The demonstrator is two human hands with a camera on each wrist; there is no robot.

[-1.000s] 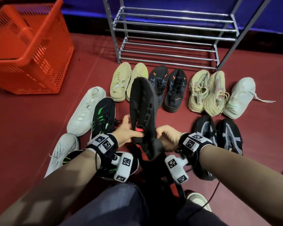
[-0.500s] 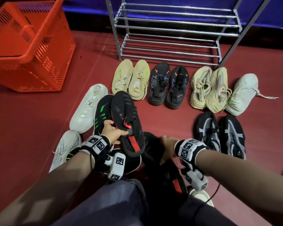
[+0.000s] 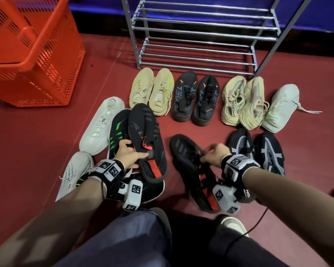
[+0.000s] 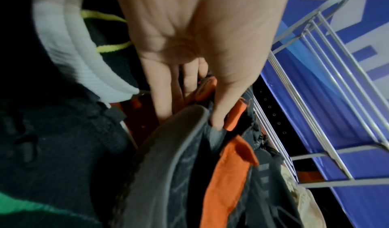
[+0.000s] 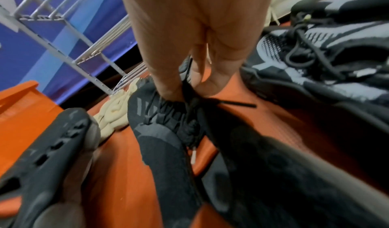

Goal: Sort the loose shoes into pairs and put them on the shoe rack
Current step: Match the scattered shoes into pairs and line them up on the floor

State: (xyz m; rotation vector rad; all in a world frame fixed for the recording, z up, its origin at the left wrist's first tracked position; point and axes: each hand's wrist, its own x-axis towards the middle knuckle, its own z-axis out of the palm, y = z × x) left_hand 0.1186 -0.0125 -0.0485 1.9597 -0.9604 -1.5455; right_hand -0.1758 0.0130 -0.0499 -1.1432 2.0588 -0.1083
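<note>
Landmark: the grey shoe rack (image 3: 201, 45), two rail shelves in view, no shoes on them.
Row just before the rack: seven shoes. Two yellow-beige shoes (image 3: 150, 89) at the left, two dark shoes with orange marks (image 3: 196, 99) in the middle, two cream knit shoes (image 3: 243, 103), then one white shoe (image 3: 280, 108) at the right end.
Nearer the person, right of the rack's middle: two black-and-grey shoes (image 3: 256, 149) side by side.
Nearer, left: two white shoes (image 3: 100, 124), two black shoes with green stripes (image 3: 118, 132).
Left hand (image 3: 127, 155): fingers curled round the collar of one black shoe with red trim (image 3: 147, 139).
Right hand (image 3: 214, 153): pinches the laces of the second black-and-red shoe (image 3: 191, 166).
Far left of the rack: one orange basket (image 3: 33, 51).
</note>
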